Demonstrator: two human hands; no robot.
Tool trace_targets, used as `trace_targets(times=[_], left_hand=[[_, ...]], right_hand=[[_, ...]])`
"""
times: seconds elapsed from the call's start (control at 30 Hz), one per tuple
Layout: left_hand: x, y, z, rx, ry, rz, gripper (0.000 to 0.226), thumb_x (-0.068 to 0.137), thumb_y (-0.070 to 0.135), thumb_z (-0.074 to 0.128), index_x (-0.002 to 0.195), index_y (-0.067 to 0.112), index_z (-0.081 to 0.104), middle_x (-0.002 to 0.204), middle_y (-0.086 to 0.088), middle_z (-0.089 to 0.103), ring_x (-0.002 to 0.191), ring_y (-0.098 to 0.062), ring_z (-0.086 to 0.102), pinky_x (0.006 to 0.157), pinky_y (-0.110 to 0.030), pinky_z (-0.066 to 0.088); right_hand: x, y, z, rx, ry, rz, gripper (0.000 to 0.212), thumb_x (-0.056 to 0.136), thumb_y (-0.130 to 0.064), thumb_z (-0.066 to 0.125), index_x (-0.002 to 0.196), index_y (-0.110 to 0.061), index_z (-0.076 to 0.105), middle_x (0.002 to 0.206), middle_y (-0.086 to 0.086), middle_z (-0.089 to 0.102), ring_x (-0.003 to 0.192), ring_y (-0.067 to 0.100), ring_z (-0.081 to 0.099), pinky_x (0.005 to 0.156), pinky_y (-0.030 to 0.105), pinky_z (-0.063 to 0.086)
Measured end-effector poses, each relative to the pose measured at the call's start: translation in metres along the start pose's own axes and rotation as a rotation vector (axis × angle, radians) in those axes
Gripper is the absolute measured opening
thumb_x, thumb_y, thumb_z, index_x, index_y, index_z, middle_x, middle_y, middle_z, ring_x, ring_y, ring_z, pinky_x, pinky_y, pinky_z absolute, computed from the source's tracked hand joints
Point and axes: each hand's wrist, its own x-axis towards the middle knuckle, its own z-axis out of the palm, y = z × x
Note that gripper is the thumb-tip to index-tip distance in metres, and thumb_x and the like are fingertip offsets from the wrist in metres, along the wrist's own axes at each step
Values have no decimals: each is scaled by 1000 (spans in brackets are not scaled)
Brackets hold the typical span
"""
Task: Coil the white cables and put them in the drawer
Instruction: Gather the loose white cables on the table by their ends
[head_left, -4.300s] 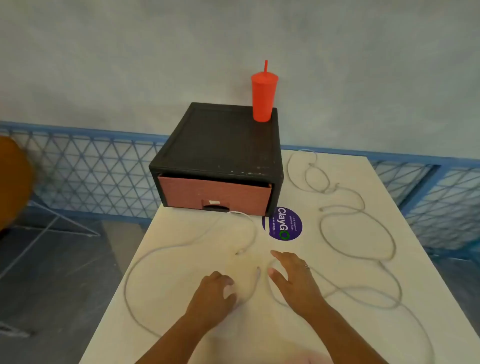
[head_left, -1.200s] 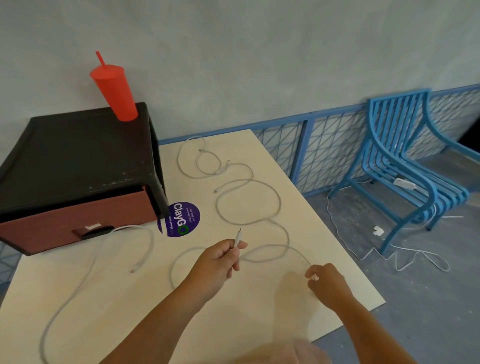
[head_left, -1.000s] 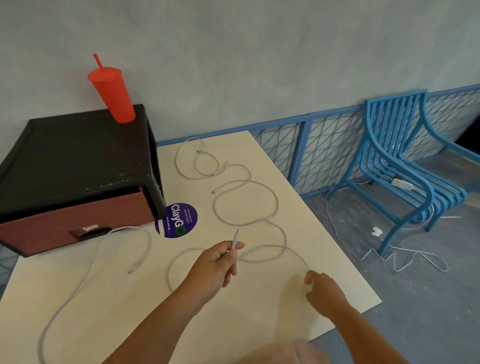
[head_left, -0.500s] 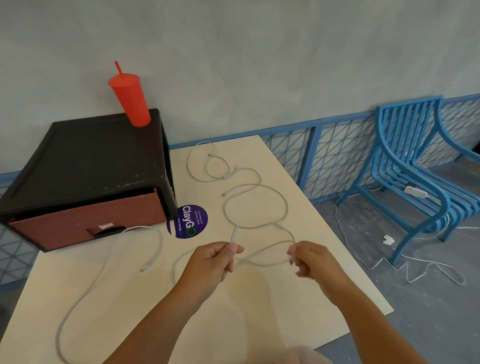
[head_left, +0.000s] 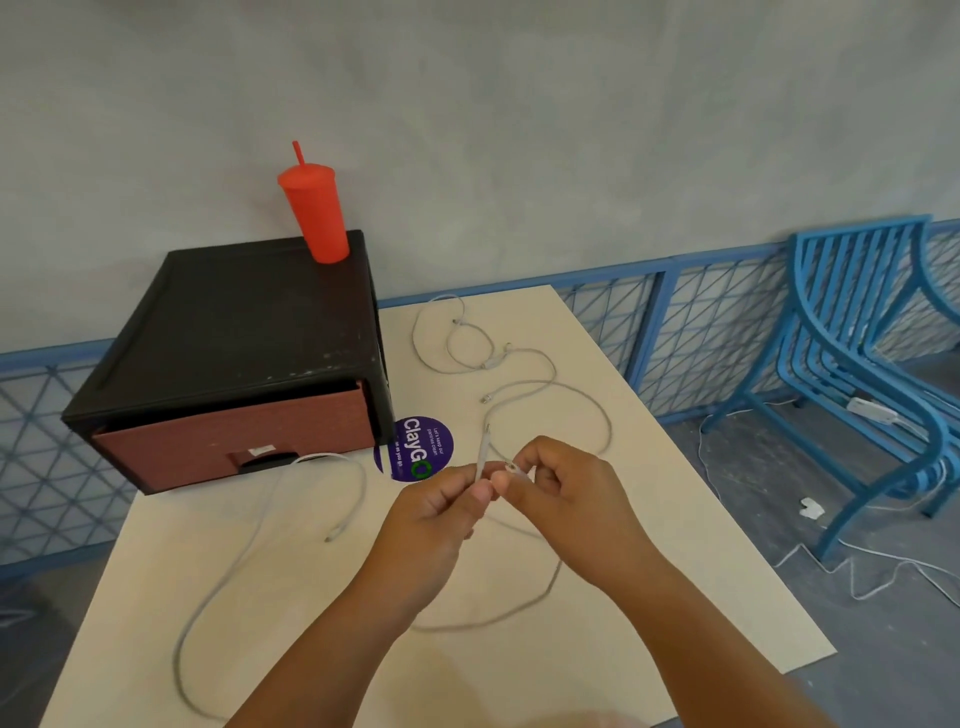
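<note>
The left hand (head_left: 441, 512) is pinching the white cable (head_left: 607, 421) near its plug and the right hand (head_left: 566, 493) is pinching just beside it. It's looking light and limp, likely best gathered from this end.

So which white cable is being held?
The middle cable: left hand and right hand pinch it. The left cable and far cable lie untouched.

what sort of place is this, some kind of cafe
Likely a canteen or café-type common area, though that is a guess: a ClayGo sticker on the table, stacked blue metal chairs, and a blue mesh railing along the wall.
</note>
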Motion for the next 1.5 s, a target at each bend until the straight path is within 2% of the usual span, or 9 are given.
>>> trace_targets(times=[0.1,0.2,0.37,0.53,0.7,0.87,1.07,1.37,1.5], left_hand=[[-3,3,-8,-39,-14,51,26,77,46,50,95,41,68,96,20,72,95,8,61,83,-14,46],[-6,8,-15,-125,-48,88,30,81,40,47,104,37,66,102,12,73,101,-6,66,84,-17,49],[-8,12,-27,-140,-57,62,39,84,33,43,115,21,63,93,-7,73,77,-14,70,70,-20,54],[-14,16,-42,-104,-32,-24,32,79,41,46,95,27,69,55,5,54,47,-6,46,61,-24,53],[-12,12,-63,-124,6,-80,33,93,24,44,86,1,67,51,6,49,45,-8,39,51,-20,43],[-15,16,-83,-256,-51,-159,36,95,15,40,74,9,69,53,0,50,44,-9,42,50,-21,42],[-18,17,-107,-265,-181,-270,37,94,11,34,70,10,63,54,-4,49,44,-13,42,50,-25,43],[-13,4,-123,-187,-193,-281,42,96,34,34,71,11,59,45,4,34,41,-9,26,45,-21,33],[-8,-4,-119,-217,-195,-305,35,97,27,39,75,12,61,51,2,48,42,-9,40,47,-22,42]], right_hand=[[2,-15,13,72,-10,-20,25,83,-30,63,61,-27,52,45,-9,43,46,4,36,46,12,30],[6,-27,23,187,-14,7,19,85,-24,62,69,-16,56,60,4,57,54,6,45,50,17,39],[12,-45,30,377,-70,101,9,86,-19,61,82,-23,54,52,-5,59,50,9,58,45,18,47],[20,-53,39,344,-124,61,12,86,-19,62,97,-24,60,47,-8,50,43,1,46,42,15,38],[23,-59,49,335,-140,9,12,85,-13,62,90,-24,62,70,3,57,50,-1,55,47,13,42],[26,-66,56,270,-234,-71,46,83,-8,64,100,-49,50,90,-11,55,70,2,58,74,17,53],[30,-70,77,273,-276,-68,30,81,-1,64,87,-30,57,81,-8,63,62,0,51,59,8,44],[31,-65,103,277,-206,-45,25,82,-5,65,85,-29,60,75,2,62,63,6,51,63,16,48],[32,-57,101,255,-187,-8,26,83,-8,64,82,-33,61,89,17,66,85,30,60,82,39,52]])
